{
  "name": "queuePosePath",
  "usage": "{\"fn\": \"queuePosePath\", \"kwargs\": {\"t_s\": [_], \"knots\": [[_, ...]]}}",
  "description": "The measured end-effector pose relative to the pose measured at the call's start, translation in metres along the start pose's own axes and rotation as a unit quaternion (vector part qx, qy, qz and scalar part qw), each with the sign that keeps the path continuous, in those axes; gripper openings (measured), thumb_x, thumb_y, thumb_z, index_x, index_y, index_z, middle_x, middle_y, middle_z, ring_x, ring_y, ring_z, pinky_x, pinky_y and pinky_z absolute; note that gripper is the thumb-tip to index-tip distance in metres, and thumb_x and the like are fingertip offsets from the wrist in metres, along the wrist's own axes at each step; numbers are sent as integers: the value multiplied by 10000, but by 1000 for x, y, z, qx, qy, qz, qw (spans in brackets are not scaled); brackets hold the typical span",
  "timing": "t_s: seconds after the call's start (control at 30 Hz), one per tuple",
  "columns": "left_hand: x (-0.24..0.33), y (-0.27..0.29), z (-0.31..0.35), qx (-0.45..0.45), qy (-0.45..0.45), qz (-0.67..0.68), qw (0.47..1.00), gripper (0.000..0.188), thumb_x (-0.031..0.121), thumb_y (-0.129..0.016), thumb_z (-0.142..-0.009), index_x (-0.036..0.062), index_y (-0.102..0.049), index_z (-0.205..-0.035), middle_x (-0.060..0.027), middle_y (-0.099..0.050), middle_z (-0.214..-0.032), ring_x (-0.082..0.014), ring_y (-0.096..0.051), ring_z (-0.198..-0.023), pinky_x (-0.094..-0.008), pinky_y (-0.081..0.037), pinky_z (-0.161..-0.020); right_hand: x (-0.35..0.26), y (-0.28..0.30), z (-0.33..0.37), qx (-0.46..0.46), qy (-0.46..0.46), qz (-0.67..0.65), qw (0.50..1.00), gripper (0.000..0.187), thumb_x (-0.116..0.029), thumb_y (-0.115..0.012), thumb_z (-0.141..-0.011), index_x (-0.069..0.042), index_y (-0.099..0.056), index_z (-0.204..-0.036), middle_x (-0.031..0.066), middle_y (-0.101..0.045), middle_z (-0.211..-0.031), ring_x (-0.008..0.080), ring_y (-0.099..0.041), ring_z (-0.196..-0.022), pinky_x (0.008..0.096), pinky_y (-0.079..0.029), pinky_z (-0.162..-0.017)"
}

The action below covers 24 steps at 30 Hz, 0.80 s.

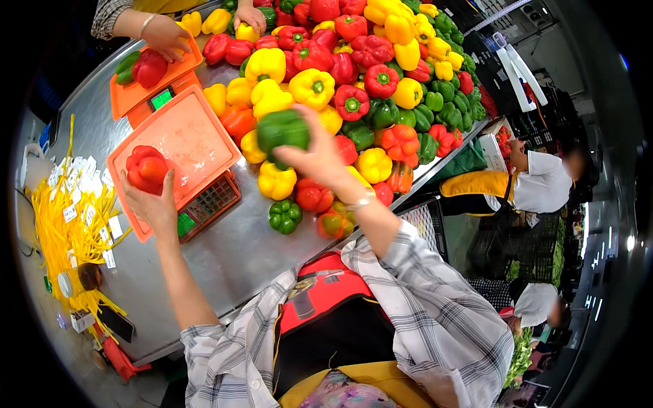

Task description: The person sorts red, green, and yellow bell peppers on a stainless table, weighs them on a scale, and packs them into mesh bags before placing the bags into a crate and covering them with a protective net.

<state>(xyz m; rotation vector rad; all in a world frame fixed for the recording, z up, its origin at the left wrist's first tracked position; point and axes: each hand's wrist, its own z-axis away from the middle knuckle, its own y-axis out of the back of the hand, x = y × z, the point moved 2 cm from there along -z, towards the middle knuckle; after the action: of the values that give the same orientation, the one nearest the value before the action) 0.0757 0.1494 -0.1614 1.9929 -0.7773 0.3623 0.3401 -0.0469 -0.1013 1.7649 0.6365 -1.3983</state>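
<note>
A red bell pepper sits on the orange tray of a weighing scale, and my left hand is closed around its near side. My right hand, slightly blurred, grips a green bell pepper above the left edge of a large heap of red, yellow and green peppers. The scale's keypad and lit green display face me below the tray. Another green pepper lies at the heap's near edge, beside a red-and-yellow one.
Across the metal table, a co-worker's hand reaches over a second orange scale bearing a red and a green pepper. Yellow ties with white tags and a dark phone lie at left. People work at right near crates.
</note>
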Motion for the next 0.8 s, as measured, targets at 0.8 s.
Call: {"fn": "queuePosePath", "kwargs": {"t_s": [0.8], "knots": [[77,-4,184,-275,-3,243,930,553,154,-720,-811,1,-494,-1292,-221,-542,-1247,-392,-517,-1182,-437,-409,-1022,75,94,-38,-36,262,493,829,446,-26,-689,-723,-109,-646,-1158,97,-528,-1259,316,-465,-1183,448,-372,-968]]}}
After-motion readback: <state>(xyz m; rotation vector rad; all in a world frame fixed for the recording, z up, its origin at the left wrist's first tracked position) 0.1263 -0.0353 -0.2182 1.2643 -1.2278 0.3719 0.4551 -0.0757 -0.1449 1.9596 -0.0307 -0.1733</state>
